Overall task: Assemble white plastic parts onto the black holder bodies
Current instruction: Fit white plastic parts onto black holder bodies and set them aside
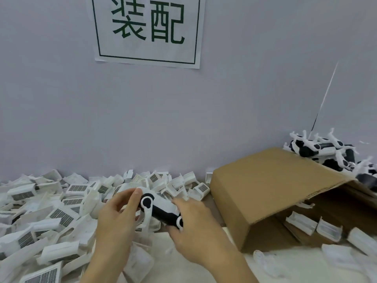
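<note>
Both hands met over the table edge. Left hand [117, 217] pinched the upper end of a black holder body [161, 214] with thumb and fingers; right hand [195, 227] curled round its lower end. White plastic parts [147, 202] already sat on the body. Loose white parts [51, 213] lay heaped to the left. Right, a tipped cardboard box [265, 184]. Behind it, finished holders [326, 150] piled. Far wall carried a paper sign [146, 29].
</note>
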{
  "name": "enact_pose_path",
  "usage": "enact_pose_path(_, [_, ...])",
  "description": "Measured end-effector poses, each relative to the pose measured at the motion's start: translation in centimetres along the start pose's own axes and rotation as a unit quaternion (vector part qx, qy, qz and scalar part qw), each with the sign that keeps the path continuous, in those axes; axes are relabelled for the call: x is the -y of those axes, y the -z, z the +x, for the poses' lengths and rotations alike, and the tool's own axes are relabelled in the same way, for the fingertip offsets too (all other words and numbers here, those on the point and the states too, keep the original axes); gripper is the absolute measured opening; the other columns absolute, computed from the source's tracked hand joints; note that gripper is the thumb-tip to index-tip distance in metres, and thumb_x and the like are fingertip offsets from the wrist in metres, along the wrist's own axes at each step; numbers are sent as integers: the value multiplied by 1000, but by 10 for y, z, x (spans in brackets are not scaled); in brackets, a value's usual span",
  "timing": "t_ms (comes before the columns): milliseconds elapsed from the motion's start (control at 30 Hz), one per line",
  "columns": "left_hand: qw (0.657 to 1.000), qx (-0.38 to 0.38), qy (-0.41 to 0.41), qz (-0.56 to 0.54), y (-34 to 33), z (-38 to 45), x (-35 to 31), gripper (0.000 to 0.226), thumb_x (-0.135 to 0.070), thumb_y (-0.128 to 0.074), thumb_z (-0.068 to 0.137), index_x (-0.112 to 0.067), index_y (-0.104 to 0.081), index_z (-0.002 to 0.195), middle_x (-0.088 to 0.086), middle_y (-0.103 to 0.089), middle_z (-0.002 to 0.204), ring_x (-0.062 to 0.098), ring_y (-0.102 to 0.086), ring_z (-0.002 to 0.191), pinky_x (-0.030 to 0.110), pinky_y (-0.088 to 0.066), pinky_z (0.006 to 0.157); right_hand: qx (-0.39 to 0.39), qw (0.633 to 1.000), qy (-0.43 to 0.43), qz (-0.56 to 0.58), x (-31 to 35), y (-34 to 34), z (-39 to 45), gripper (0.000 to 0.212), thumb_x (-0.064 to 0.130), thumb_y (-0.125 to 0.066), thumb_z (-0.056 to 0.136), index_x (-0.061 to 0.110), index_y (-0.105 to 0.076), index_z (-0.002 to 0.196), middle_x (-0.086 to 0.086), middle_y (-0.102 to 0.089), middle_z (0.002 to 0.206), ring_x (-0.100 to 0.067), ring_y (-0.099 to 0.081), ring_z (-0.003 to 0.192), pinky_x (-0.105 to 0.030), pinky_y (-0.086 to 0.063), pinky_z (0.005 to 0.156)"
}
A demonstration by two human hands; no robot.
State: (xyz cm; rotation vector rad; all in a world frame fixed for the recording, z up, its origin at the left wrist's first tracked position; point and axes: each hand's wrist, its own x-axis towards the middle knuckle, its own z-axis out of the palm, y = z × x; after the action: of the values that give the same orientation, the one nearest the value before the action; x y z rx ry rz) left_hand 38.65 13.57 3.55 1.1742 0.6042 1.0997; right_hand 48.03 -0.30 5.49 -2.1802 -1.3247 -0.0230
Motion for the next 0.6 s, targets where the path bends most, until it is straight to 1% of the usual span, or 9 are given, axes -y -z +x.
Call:
enact_pose_path(67, [1000, 30, -4, 2, -2, -2, -2, 7, -20, -73, 89, -24, -78, 92, -4, -79, 91, 18, -73, 91, 34, -55, 75, 16, 998, -39, 49, -10, -5, -1, 16, 40, -66, 87, 30, -55, 94, 6, -57, 100, -15, -57, 90, -33, -52, 75])
enact_pose_path(133, [999, 45, 1, -20, -2, -3, -3, 13, -20, -70, 89, -20, -78, 100, 1, -79, 96, 22, -72, 97, 40, -54, 79, 40, 974, -105, 199, -21, 0, -2, 13, 36, -72, 86, 30, -63, 93, 1, -62, 108, -15, -65, 90, -32, -58, 76])
enact_pose_path(200, [998, 48, 6, -44, -2, -3, -4, 17, -20, -65, 93, -17, -76, 105, 3, -79, 99, 25, -70, 102, 43, -54, 81, 28, 910, -179, 374, -32, 10, -2, 12, 23, -72, 90, 19, -69, 100, -7, -65, 115, -22, -72, 87, -34, -62, 69])
enact_pose_path(267, [998, 49, 10, -50, -1, -2, -4, 17, -16, -59, 98, -16, -75, 104, 4, -79, 99, 29, -69, 105, 46, -53, 83, -12, 825, -230, 516, -39, 29, 1, 10, 15, -69, 94, 8, -69, 100, -14, -72, 103, -27, -73, 74, -32, -60, 60])
enact_pose_path(367, [998, 60, 13, -31, 2, 1, -1, 22, -11, -53, 101, -15, -75, 102, 5, -79, 96, 32, -67, 103, 45, -51, 77, -87, 715, -235, 652, -53, 74, 13, 20, 11, -58, 99, -6, -64, 108, -22, -73, 86, -32, -71, 65, -29, -56, 51])
enact_pose_path(433, [998, 66, 13, -14, 5, 2, 2, 25, -7, -49, 102, -12, -73, 102, 6, -78, 92, 34, -66, 99, 43, -51, 73, -123, 681, -198, 694, -64, 120, 27, 23, 10, -46, 104, -4, -58, 118, -19, -72, 89, -30, -68, 69, -27, -54, 49])
enact_pose_path(500, [997, 75, 5, -6, 7, 2, 3, 26, -2, -46, 103, -7, -72, 103, 8, -78, 87, 35, -65, 93, 39, -57, 65, -191, 667, -164, 701, -79, 174, 48, 27, 9, -36, 106, 4, -52, 127, -16, -66, 101, -29, -61, 77, -27, -52, 55])
enact_pose_path(533, [997, 79, 1, -5, 7, 2, 4, 26, 0, -45, 103, -5, -71, 104, 9, -77, 85, 35, -65, 90, 32, -59, 59, -239, 652, -154, 703, -88, 202, 58, 29, 11, -34, 106, 5, -50, 130, -19, -62, 111, -32, -60, 83, -29, -54, 62])
enact_pose_path(600, [997, 79, 3, -13, 7, 1, 3, 27, 1, -44, 103, -3, -71, 101, 12, -76, 82, 34, -63, 82, 25, -56, 53, -302, 629, -169, 696, -107, 247, 70, 38, 18, -33, 107, 2, -44, 140, -27, -51, 134, -43, -59, 105, -42, -54, 89])
